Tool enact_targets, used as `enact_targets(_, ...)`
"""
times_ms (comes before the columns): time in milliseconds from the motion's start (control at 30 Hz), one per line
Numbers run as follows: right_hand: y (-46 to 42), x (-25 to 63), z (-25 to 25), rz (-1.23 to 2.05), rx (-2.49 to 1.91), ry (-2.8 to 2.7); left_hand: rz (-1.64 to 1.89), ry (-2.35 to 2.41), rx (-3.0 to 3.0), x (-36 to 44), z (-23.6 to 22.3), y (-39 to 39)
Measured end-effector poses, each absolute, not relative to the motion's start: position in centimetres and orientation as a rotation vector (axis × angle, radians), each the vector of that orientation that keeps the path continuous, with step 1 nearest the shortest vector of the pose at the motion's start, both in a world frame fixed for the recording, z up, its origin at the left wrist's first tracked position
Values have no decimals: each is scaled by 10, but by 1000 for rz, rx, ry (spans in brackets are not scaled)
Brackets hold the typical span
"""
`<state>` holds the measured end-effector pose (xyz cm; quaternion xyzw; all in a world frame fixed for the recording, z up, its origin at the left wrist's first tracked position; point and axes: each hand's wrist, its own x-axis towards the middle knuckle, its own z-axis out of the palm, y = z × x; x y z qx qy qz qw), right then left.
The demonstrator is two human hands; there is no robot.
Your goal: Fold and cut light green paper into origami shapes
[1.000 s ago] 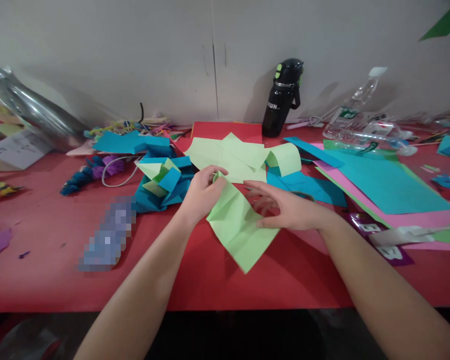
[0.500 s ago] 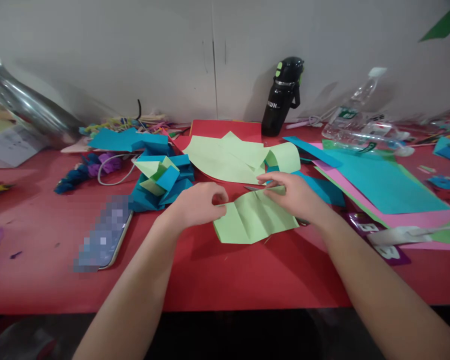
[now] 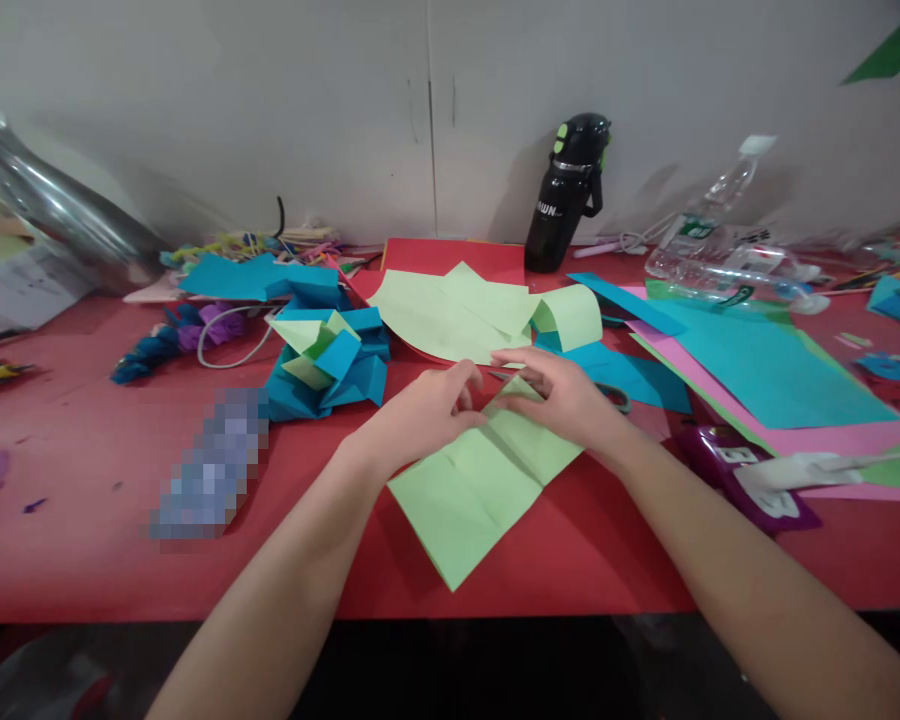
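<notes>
A creased sheet of light green paper (image 3: 469, 500) lies tilted on the red table (image 3: 570, 560), one corner towards me. My left hand (image 3: 435, 412) is closed on its upper left edge, thumb against the paper. At the far corner my right hand (image 3: 559, 395) pinches the same sheet, fingers curled over it. Just behind the right hand shows a pair of scissors (image 3: 616, 397), partly covered by hand and paper. Larger light green paper pieces (image 3: 450, 310) lie beyond both hands.
Folded blue and green paper (image 3: 326, 365) sits left of my hands, by a blurred phone (image 3: 214, 465). At the back stands a black bottle (image 3: 562, 195). To the right are coloured sheets (image 3: 787, 360), clear plastic bottles (image 3: 720, 215) and a purple device with a white cable (image 3: 754, 480).
The green sheet has turned, and its near corner now points towards the table's front edge. Both hands have come closer together. More of the scissors shows behind the right hand.
</notes>
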<state>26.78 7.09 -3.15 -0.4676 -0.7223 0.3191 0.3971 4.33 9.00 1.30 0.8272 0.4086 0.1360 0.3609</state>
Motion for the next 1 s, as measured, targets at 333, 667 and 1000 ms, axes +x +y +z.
enact_targets(333,65,283,-25,1200,-1246,-1860,380,1048,2207,41,15,95)
enact_targets(667,61,282,-14,1049,-1479,-1962,25,949,2221,38,16,93)
enact_targets(1000,66,274,-21,919,-1518,-1904,32,958,2172,35,17,94)
